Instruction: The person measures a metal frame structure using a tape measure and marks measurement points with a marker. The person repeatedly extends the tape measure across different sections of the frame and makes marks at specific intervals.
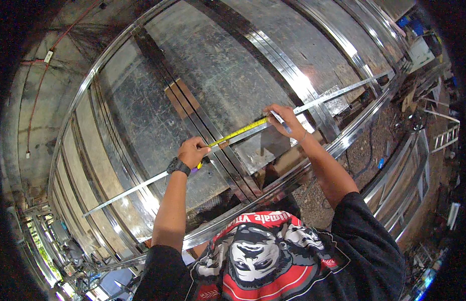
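A yellow tape measure blade (238,134) is stretched between my hands, along a long, thin metal bar (257,129) that lies across the frame. My left hand (191,152), with a dark watch on its wrist, is closed on the tape measure; a bit of yellow and purple shows beneath its fingers. At the other end of the blade, my right hand (284,122) is closed around a white marker pen (280,122). Its fingertips touch the blade and the bar. Part of the blade's far end is hidden by these fingers.
Shiny metal rails (288,70) cross the large frame over dark, scratched panels (213,55). The frame's near rail (338,143) passes just before my body. Stacked metal frames (401,175) stand on the ground at the right. A red cable (38,95) hangs along the left.
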Tool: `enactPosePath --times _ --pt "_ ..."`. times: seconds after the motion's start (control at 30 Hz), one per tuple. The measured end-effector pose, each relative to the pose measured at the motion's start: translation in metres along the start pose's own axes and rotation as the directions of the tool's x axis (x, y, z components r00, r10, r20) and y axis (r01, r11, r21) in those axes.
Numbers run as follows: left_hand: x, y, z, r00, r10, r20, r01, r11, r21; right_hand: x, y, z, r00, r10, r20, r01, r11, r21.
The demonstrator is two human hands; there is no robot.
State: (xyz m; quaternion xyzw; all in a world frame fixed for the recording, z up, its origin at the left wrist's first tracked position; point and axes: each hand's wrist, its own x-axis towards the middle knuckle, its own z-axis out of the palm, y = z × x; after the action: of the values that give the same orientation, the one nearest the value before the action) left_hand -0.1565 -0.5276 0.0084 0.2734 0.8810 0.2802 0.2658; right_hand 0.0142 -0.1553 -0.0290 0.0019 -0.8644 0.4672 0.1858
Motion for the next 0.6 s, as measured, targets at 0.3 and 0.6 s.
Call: enactPosePath --times 0.3,0.6 --pt "-0.001 -0.001 0.0 0.998 0.047 -0.034 -0.051 0.992 -0.119 0.003 -0.016 -0.012 0.996 0.088 0.025 -0.089 0.995 0.039" --pt "-0.003 0.002 -0.002 1.0 0.03 -0.009 -0.031 0.984 -0.177 -0.028 -0.073 -0.02 0.788 0.274 -0.551 -0.217 0.962 0.168"
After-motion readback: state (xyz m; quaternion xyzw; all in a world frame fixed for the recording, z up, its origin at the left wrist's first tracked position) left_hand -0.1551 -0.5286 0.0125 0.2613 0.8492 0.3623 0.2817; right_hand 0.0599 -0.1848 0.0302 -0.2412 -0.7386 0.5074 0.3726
